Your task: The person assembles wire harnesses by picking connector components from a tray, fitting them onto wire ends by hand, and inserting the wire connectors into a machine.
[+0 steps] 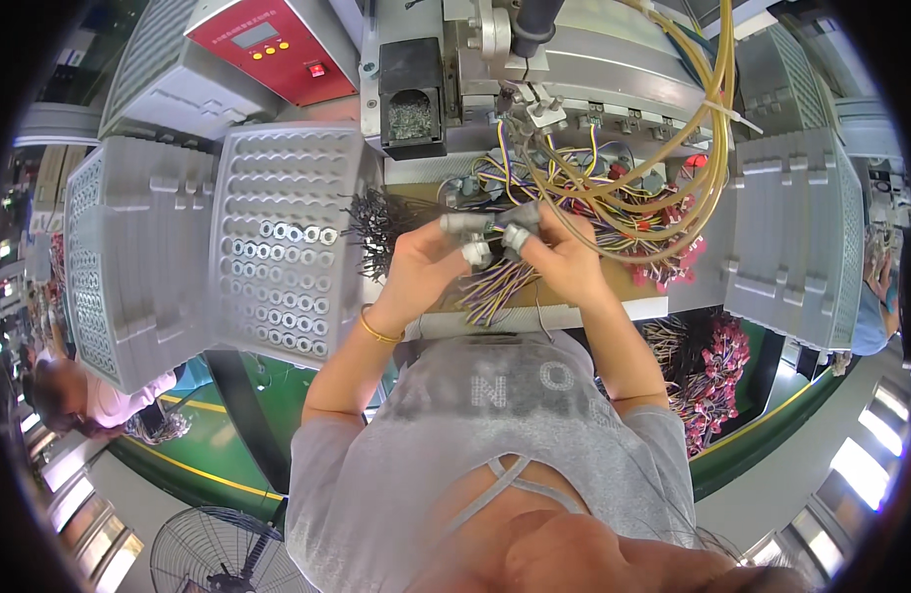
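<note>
**Fine wires pinched in a crowded spot**

Both hands meet just short of the machine (623,64), at the middle of the desk (546,318). The left hand (416,269) and the right hand (572,259) each bend thumb and forefinger inward, with grey covers seemingly on those fingertips. Between the tips they appear to grasp a few thin wires (496,230); whether a connector sits there too is too small to tell.

From the hands, a loose bundle (490,296) of yellow, purple and white leads spreads at six o'clock. Black leads (374,232) bristle at nine, against a tray (347,163) with rows of metal rings (292,287). Red connectors (678,212) lie heaped at three, and amber tubes (717,119) arch down from one o'clock, passing close over the right hand.

The likeliest trouble is a snag: the held wires lie so near the loose bundle that a pull could drag neighbours along or tangle them. The tubes could catch the right wrist if it lifted toward one o'clock. Covered fingertips may dull the feel, so a thin wire could slip or be mistaken for another of like colour. A leftward elbow swing could jolt the tray and unseat its rings.
</note>
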Action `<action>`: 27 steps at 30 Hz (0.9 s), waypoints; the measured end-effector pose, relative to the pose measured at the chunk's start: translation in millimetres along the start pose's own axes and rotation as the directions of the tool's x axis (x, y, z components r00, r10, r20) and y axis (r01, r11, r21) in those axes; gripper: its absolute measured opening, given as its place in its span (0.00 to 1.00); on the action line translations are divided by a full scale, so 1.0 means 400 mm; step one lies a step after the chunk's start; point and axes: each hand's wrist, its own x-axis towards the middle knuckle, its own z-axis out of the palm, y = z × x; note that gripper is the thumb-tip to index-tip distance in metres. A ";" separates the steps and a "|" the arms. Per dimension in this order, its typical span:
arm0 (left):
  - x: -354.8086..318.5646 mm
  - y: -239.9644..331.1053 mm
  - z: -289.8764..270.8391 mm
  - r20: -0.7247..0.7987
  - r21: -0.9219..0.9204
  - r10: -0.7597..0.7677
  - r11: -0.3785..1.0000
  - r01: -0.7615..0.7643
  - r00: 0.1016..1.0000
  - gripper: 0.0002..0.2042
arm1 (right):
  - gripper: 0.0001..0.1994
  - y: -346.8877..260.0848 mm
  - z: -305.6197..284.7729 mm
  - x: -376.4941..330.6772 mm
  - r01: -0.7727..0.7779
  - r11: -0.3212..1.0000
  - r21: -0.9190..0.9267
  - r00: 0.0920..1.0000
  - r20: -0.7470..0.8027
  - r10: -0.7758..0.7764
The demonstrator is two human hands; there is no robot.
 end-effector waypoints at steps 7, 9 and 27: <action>-0.004 -0.001 0.010 -0.037 -0.048 -0.002 0.999 0.000 0.999 0.17 | 0.05 -0.017 0.009 -0.006 0.022 0.990 0.136 0.999 -0.040 -0.016; -0.007 0.001 0.011 -0.010 -0.048 0.000 0.999 0.000 1.000 0.19 | 0.04 -0.010 0.011 -0.005 0.021 0.986 0.165 0.999 -0.051 -0.013; 0.032 0.000 0.069 -0.072 -0.285 -0.033 0.958 0.011 0.997 0.10 | 0.08 -0.080 -0.001 -0.013 0.124 0.991 -0.053 0.990 -0.056 -0.127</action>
